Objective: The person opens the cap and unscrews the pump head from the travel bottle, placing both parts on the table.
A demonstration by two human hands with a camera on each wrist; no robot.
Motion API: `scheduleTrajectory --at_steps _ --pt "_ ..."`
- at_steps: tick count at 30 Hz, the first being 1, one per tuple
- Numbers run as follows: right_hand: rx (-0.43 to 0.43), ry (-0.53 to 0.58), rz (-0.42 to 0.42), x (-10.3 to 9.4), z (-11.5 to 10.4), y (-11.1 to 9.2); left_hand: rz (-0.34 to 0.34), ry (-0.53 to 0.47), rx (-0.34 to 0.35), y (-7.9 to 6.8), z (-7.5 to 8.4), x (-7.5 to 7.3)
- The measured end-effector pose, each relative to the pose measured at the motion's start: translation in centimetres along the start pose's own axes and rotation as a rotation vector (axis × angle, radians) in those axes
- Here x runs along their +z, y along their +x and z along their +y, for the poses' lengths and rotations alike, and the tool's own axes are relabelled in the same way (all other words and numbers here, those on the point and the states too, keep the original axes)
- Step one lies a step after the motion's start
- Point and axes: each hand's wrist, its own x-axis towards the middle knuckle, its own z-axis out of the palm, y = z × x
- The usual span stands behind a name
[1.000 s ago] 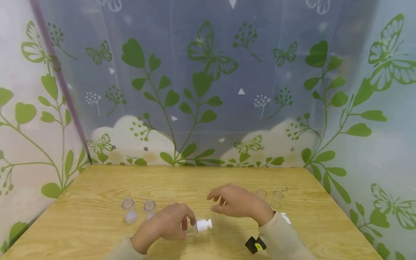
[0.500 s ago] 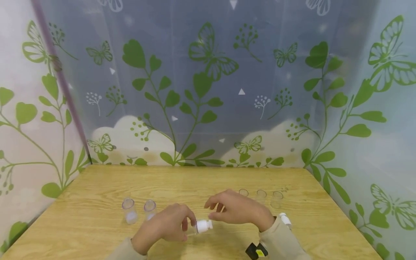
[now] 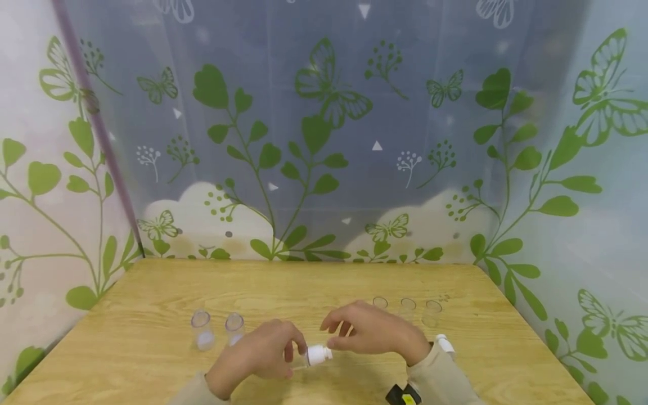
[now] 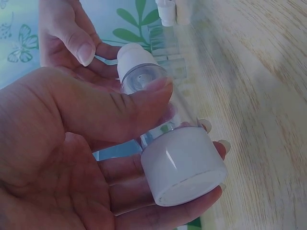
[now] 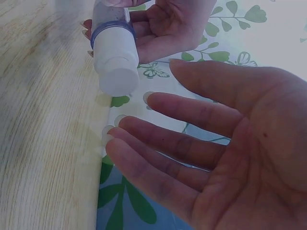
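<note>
My left hand [image 3: 260,349] grips a clear bottle with a white pump top [image 3: 318,354], tilted on its side above the table. In the left wrist view, the thumb lies across the bottle's clear wall and the fingers curl under its white base [image 4: 184,165]. My right hand [image 3: 372,329] hovers just right of the pump top, its fingers loosely bent and holding nothing. From the right wrist view, a gap shows between its fingers [image 5: 168,139] and the white pump top [image 5: 117,62].
Two clear bottles with purple rims, one farther left [image 3: 202,331] and one nearer [image 3: 234,323], stand on the wooden table [image 3: 304,281]. Several clear caps [image 3: 432,314] line the right side. A white pump piece [image 3: 445,344] and a black object [image 3: 402,395] lie by the right sleeve.
My right hand has lowered slightly toward me, uncovering another clear cap behind it. The left hand and the pump bottle have stayed nearly still.
</note>
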Motion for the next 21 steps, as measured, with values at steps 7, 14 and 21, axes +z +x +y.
scheduleTrajectory --at_steps 7,14,21 --pt "0.012 0.002 -0.007 0.29 0.02 0.17 -0.003 -0.005 0.011 0.08 -0.08 0.14" --pt "0.010 0.018 -0.033 0.64 -0.07 0.40 -0.013 -0.007 0.020 0.22 -0.20 0.16" --pt "-0.003 0.011 -0.025 0.93 0.00 0.53 -0.011 -0.021 0.040 0.44 -0.18 0.25"
